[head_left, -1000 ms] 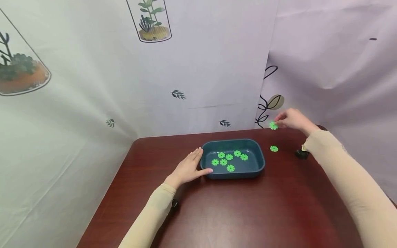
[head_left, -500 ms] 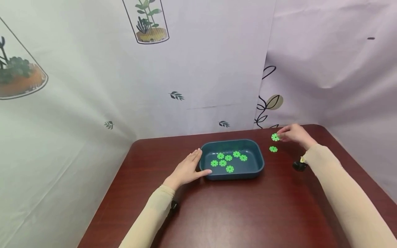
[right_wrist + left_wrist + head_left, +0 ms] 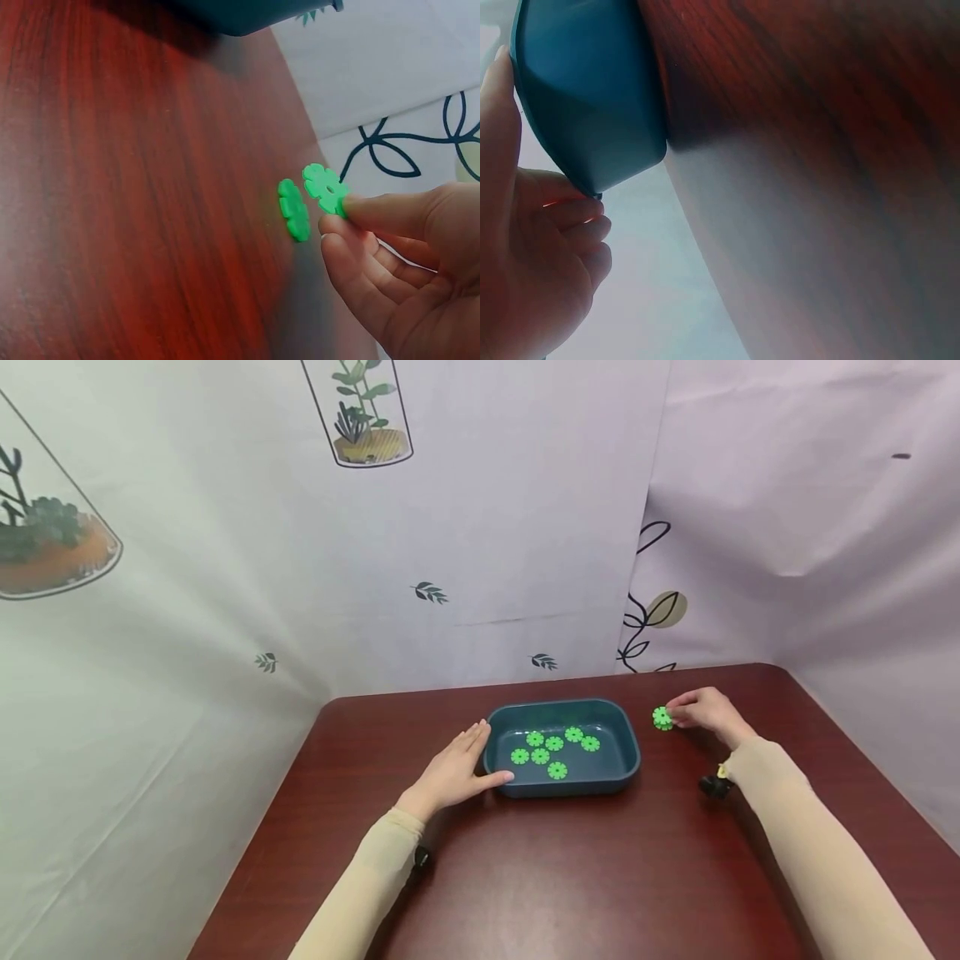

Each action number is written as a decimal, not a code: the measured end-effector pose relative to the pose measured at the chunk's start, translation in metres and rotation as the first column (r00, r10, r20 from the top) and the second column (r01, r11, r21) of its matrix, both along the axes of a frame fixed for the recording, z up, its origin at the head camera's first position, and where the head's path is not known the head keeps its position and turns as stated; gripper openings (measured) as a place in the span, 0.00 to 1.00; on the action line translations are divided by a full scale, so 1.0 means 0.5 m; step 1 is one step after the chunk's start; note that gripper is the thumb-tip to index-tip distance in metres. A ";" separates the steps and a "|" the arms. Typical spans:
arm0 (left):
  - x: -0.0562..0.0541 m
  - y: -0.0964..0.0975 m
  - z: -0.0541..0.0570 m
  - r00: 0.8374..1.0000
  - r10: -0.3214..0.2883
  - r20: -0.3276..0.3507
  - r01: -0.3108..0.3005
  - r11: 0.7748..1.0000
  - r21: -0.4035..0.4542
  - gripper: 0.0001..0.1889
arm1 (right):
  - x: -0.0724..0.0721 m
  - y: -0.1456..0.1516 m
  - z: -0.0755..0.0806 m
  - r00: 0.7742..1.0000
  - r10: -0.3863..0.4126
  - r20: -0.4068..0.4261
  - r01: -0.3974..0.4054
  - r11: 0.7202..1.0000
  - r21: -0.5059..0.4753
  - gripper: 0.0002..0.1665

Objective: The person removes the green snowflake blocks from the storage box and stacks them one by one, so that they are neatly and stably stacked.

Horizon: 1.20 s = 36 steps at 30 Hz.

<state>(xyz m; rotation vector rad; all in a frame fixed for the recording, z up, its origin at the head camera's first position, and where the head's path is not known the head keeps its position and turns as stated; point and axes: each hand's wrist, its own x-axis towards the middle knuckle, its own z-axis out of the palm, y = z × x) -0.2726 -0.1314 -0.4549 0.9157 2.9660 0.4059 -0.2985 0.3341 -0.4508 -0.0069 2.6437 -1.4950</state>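
A dark blue-green rectangular tray sits on the table, with several green notched discs lying apart on its floor. My left hand rests at the tray's left end, fingers straight along the rim and thumb over the near corner. My right hand pinches a green flower-shaped disc by its edge between thumb and fingers. Just below that piece, a second green disc lies on the table to the right of the tray; a small gap separates the two in the right wrist view.
The dark red-brown wooden table meets a pale printed cloth backdrop at its far edge. Black wrist-camera mounts hang under both sleeves, the right one close above the tabletop.
My right hand has come down and nearer with the pinched disc, from near the table's far edge to just over the loose disc. The left hand and tray have stayed in place.
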 end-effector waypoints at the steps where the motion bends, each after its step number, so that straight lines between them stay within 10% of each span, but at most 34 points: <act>1: 0.000 0.000 0.000 1.000 -0.001 0.001 0.001 1.000 0.002 0.55 | 0.001 -0.002 -0.002 1.000 -0.002 0.002 0.002 1.000 -0.003 0.20; 36: 0.004 0.002 -0.001 1.000 -0.001 -0.013 0.001 1.000 0.003 0.55 | 0.001 0.005 -0.044 0.998 -0.055 -0.025 0.058 0.992 0.110 0.16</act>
